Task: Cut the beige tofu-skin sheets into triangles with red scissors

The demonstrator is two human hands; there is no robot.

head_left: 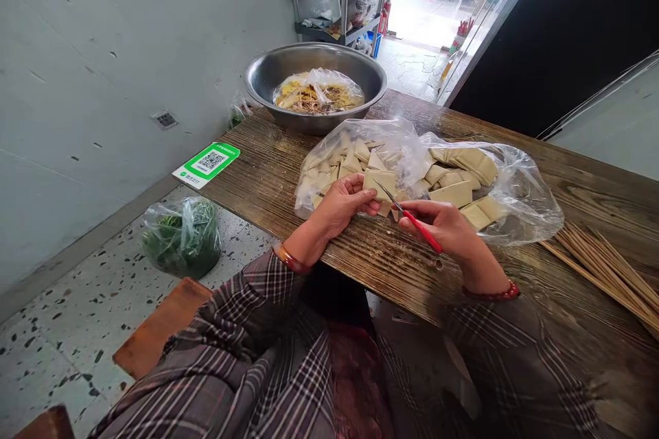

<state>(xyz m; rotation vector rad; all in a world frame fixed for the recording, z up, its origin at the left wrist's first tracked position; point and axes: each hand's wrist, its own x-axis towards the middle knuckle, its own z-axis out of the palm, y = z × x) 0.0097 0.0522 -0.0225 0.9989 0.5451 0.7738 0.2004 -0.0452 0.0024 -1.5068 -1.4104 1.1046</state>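
Observation:
My left hand (344, 204) pinches a flat beige square piece (379, 182) above the table edge. Red-handled scissors (421, 230) are in my right hand (445, 226), their pointed metal blades lying against the face of the square. Just behind my hands, a clear plastic bag (329, 144) holds several cut beige pieces, some of them triangular. To its right, a second clear bag (530, 192) lies open with larger folded beige sheets (466, 168) inside.
A large steel bowl (262, 79) with a bagged yellow-brown food stands at the back. Wooden sticks (607, 274) lie at the right. A green QR card (209, 163) rests on the table's left corner; bagged greens (182, 240) sit on the floor below.

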